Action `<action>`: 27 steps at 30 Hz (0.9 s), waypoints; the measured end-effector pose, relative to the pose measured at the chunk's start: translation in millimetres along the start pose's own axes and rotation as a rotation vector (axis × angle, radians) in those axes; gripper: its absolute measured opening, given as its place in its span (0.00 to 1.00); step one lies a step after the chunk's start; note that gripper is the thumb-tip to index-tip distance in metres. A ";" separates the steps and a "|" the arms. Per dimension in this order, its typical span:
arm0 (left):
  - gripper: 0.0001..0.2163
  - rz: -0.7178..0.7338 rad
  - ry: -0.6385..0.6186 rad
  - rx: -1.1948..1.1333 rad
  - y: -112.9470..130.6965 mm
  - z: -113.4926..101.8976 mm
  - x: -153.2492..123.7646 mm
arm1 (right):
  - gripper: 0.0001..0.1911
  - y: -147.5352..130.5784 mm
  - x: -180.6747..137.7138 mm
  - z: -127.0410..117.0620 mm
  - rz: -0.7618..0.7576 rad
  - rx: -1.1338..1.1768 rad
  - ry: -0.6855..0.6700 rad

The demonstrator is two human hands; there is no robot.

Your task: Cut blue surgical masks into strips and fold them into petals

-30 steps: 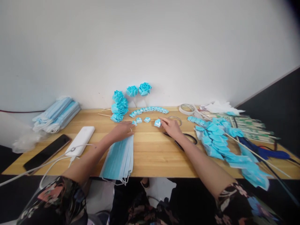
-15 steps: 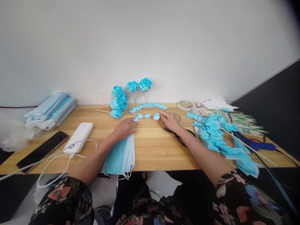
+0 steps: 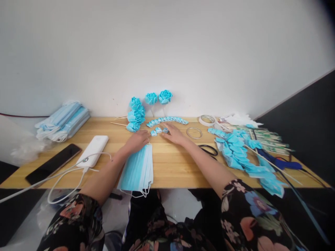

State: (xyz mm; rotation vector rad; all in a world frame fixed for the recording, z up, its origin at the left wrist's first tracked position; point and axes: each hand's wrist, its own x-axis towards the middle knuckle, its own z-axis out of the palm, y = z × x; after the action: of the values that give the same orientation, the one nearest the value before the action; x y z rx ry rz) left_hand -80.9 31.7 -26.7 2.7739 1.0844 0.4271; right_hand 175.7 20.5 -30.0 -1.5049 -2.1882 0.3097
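Several small folded blue-and-white mask pieces (image 3: pixel 158 130) lie in a short row on the table in front of me. My right hand (image 3: pixel 175 134) is at the row's right end, thumb and fingers on either side of the rightmost folded piece (image 3: pixel 165 130) and touching it. At the left end, my left hand (image 3: pixel 138 141) rests with loosely bent fingers, their tips close beside the row; I see nothing held in it. Under and below that hand lies a stack of blue face masks (image 3: pixel 136 169). Behind the row, more folded pieces (image 3: pixel 167 120) form a curved line.
Blue mask flowers on sticks (image 3: pixel 136 115) stand and lie at the back. Left are bundled masks (image 3: pixel 62 120), a phone (image 3: pixel 53 164) and a power bank (image 3: pixel 92 150). Right are tape (image 3: pixel 206 120), a wire ring (image 3: pixel 194 132), black-handled scissors (image 3: pixel 209 150), blue strips (image 3: pixel 238 150) and a blue glue gun (image 3: pixel 288 164).
My right hand has moved left along the row, and the folded pieces now sit closer together. My left hand has stayed nearly in place. The view has shifted slightly.
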 end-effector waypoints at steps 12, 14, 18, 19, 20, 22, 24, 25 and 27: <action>0.18 -0.005 0.028 0.061 -0.8 12.0 -0.7 | 0.22 -15.4 6.9 9.8 -0.009 -0.149 -0.098; 0.18 -0.025 0.028 0.064 0.6 11.8 -1.0 | 0.22 -16.2 0.7 7.9 0.009 -0.134 -0.096; 0.18 -0.043 0.020 0.019 5.0 7.0 -0.5 | 0.21 -19.9 -9.1 6.9 -0.103 0.011 -0.084; 0.18 -0.044 0.022 -0.002 6.0 4.9 -0.2 | 0.21 -21.5 -10.4 6.8 -0.144 0.072 -0.046; 0.18 -0.052 0.027 -0.022 6.7 2.6 0.1 | 0.21 -23.4 -11.4 6.4 -0.178 0.129 0.010; 0.19 -0.100 0.032 -0.042 7.3 -2.0 0.5 | 0.19 -28.1 -13.3 4.2 -0.209 0.205 0.139; 0.20 -0.179 0.025 -0.014 6.8 -5.6 0.8 | 0.17 -34.3 -16.0 0.4 -0.199 0.227 0.192; 0.20 -0.212 0.023 0.010 6.2 -6.7 0.8 | 0.17 -38.1 -17.9 -1.6 -0.188 0.232 0.176; 0.20 -0.235 0.018 0.053 4.7 -7.4 0.8 | 0.15 -46.8 -22.2 -4.7 -0.171 0.241 0.107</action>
State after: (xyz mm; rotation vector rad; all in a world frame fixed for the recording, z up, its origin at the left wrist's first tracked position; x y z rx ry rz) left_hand -79.6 29.0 -18.4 2.6461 1.4251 0.3992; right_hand 146.2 -18.0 -11.1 -1.1709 -2.0933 0.4098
